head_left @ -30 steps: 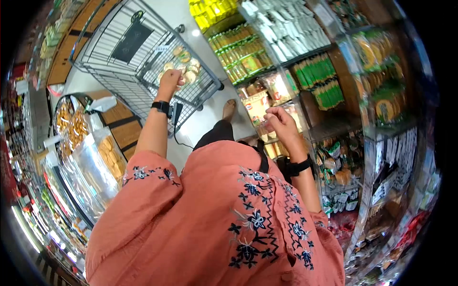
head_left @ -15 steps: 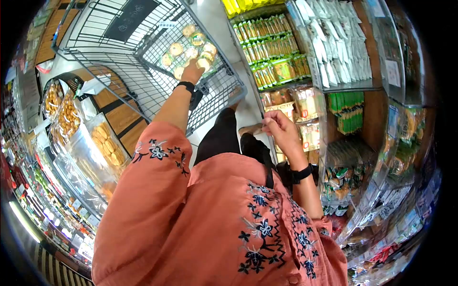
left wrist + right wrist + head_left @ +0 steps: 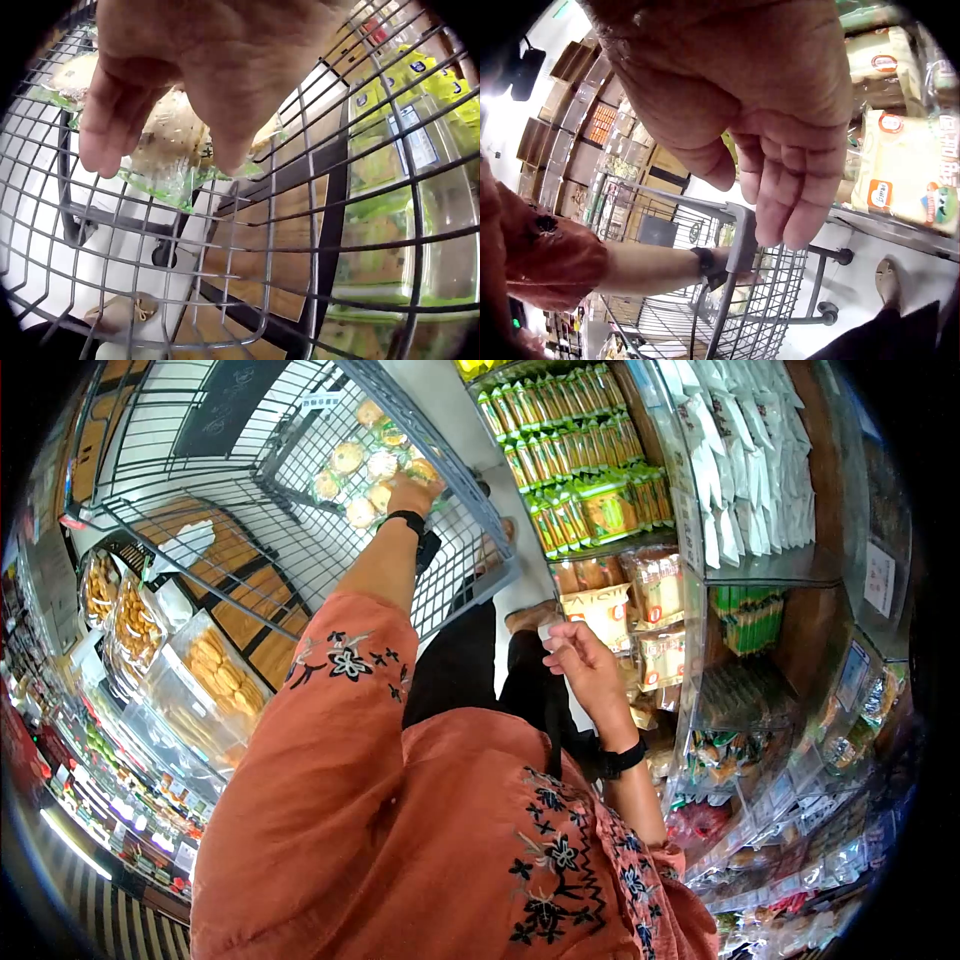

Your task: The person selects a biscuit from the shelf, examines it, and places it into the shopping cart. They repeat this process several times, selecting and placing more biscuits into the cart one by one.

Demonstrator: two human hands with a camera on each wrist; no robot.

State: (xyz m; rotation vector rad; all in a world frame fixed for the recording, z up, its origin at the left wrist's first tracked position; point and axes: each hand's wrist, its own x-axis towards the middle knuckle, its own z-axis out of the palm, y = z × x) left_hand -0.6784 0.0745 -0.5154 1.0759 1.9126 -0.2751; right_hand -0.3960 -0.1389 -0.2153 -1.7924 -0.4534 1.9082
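My left hand (image 3: 412,492) reaches down inside a wire shopping cart (image 3: 478,502). In the left wrist view its thumb and fingers stand on either side of a bread in clear, green-edged wrap (image 3: 171,142), gripping it. Several other round wrapped breads (image 3: 347,457) lie grouped on the cart's mesh floor beside that hand. My right hand (image 3: 590,668) hangs in front of the body near the shelf, its fingers loosely bent and nothing in them. In the right wrist view, bagged toast (image 3: 900,161) shows beyond its fingers.
On the right, shelves carry green snack packs (image 3: 590,465), white packets (image 3: 728,480) and toast bags (image 3: 660,588). A pastry bin (image 3: 222,665) stands left, near a wooden display (image 3: 225,550). My feet and legs are close behind the cart's near end.
My left hand has moved down from above the cart to the wrapped breads inside it. The cart now appears closer. My right hand stays loosely bent near the shelf.
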